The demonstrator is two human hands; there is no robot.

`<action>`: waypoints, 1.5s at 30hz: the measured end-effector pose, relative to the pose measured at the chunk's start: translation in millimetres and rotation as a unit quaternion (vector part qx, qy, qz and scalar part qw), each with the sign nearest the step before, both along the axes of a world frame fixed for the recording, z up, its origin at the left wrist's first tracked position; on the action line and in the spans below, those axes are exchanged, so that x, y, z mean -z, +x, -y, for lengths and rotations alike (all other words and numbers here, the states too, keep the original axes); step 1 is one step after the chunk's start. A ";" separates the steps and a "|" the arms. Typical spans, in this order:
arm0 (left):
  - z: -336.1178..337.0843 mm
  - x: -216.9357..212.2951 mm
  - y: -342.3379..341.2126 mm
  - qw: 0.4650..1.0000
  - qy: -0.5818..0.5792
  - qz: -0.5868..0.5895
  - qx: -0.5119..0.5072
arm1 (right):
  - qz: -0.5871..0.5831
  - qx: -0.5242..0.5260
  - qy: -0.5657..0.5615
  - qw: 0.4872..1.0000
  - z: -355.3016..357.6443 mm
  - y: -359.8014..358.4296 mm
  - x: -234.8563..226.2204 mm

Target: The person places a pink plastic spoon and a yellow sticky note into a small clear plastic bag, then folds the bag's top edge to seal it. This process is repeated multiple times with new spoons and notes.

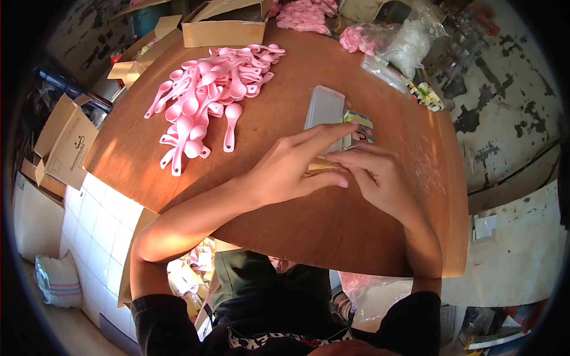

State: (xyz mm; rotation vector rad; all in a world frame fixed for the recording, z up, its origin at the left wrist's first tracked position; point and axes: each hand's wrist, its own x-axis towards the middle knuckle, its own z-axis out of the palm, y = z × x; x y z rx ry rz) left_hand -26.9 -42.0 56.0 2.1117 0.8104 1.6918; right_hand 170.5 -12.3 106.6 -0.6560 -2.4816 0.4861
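Observation:
My left hand (pixel 294 163) reaches over the table with its fingers stretched out and its thumb apart. Its fingertips lie at a small stack of printed picture cards (pixel 361 136). Beside the cards is a stack of clear plastic sleeves (pixel 326 107), partly covered by this hand. My right hand (pixel 377 178) meets the left from the right, fingers bent and drawn together. Between the two hands shows a small yellowish piece (pixel 320 165); its kind is hidden, and the right fingertips touch its far end.
A heap of pink plastic spoons (pixel 208 95) lies on the brown table (pixel 285 225) to the left. An opened cardboard box (pixel 224 26) stands at the back. Clear plastic bags (pixel 409 44) and a pink bundle (pixel 357 40) sit at the back right. Another carton (pixel 66 142) stands off the left edge.

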 end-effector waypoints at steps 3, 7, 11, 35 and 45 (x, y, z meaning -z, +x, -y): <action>-7.9 1.7 -5.4 0.998 -0.047 -0.011 0.028 | -0.145 0.031 -0.077 0.986 -11.4 6.5 13.0; -7.3 2.3 -6.5 0.994 -0.093 -0.003 0.057 | -0.314 0.139 -0.170 0.924 -38.9 2.7 31.5; -0.1 3.4 -10.7 0.996 -0.062 -0.013 0.055 | -0.171 -0.110 -0.132 0.970 -71.8 -36.5 70.5; -4.6 0.7 -5.3 0.950 -0.239 0.083 0.185 | -0.445 0.133 -0.051 0.884 -73.5 12.8 26.7; -17.2 21.1 3.4 0.952 -0.281 0.024 0.120 | -0.446 0.125 -0.085 0.882 -31.6 16.3 -11.9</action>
